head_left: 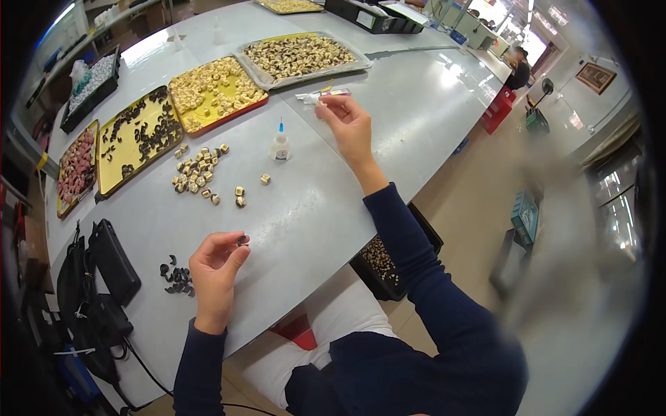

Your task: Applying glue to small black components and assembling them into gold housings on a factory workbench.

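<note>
My left hand (216,270) is low over the table, thumb and forefinger pinching a small dark curved piece (243,240). Just left of it lies a loose pile of similar black curved pieces (179,279). Farther off, my right hand (347,128) is closed, its fingertips against a white crumpled item (309,98); whether it grips that, or something smaller, is hidden. Between the hands stands a small clear bottle (280,148) with a blue needle tip, upright. Left of the bottle are several cream-and-dark small cube-like pieces (198,170), with a few strays nearer me.
Along the far left sit trays of pink pieces (76,166), black pieces (111,177), cream pieces (222,114) and mixed pieces (298,55). A black case with cables (111,260) lies at left. Below the table's right edge is a black bin (380,267) of small pieces.
</note>
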Action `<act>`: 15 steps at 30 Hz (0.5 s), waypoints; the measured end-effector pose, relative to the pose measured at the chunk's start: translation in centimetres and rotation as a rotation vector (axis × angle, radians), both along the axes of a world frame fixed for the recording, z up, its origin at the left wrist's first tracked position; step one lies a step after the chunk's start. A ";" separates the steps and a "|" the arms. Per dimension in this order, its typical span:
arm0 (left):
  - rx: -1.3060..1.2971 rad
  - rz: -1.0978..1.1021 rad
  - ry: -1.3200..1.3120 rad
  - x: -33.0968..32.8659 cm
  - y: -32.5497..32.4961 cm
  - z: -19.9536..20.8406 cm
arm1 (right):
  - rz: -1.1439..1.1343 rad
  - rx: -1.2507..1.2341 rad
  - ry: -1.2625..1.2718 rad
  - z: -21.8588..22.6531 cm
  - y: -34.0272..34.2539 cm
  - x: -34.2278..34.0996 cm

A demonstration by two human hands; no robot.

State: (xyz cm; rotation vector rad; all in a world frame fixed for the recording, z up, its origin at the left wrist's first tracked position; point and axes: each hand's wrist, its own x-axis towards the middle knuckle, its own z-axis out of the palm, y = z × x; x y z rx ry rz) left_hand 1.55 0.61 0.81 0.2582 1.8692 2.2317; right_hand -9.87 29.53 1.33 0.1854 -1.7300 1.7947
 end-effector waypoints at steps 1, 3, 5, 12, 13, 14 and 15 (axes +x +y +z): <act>-0.022 0.025 0.069 -0.1 -0.1 0.0 | 0.008 -0.004 -0.005 0.5 -0.2 0.4; -0.054 0.060 0.128 -0.1 -0.3 -0.1 | 0.296 -0.065 -0.072 1.5 -0.7 1.6; -0.061 0.094 0.211 -0.1 -0.2 0.0 | 0.457 -0.111 -0.092 1.8 -1.0 2.4; -0.224 0.276 0.539 0.4 0.5 0.3 | 0.934 -0.150 -0.320 1.6 -5.8 5.2; -0.192 0.279 0.519 0.3 0.6 -0.2 | 0.954 -0.089 -0.414 1.1 -6.5 5.4; -0.171 0.299 0.507 0.4 0.4 -0.4 | 0.953 -0.081 -0.539 1.2 -7.3 5.5; -0.210 0.323 0.493 0.2 0.5 -0.7 | 0.993 -0.106 -0.542 0.8 -7.5 5.5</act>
